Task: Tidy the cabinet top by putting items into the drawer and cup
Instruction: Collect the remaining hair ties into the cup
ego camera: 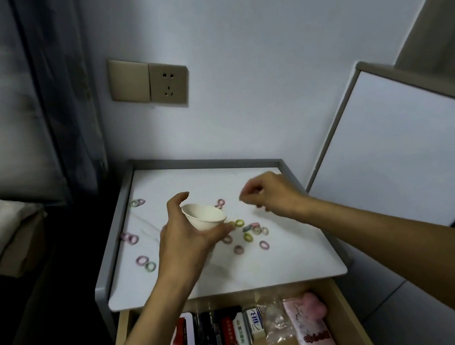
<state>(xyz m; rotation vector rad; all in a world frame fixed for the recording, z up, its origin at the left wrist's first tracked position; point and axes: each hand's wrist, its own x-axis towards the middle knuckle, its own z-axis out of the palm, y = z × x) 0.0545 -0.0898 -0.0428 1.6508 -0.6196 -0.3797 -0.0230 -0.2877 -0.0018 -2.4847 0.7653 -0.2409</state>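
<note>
One left grip (183, 239) around cup (204, 216)

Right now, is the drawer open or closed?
Open. The drawer sticks out from under the cabinet top, and a white box and a pink packet show inside it.

The top (192, 184) is smooth white stone-look with grey veins and a soft sheen, its rim (117, 237) matt grey. The cup (205, 216) looks matt white paper. The drawer (353, 322) is pale wood; ties (264, 245) look soft cloth; a packet (277, 325) is glossy clear plastic
</note>
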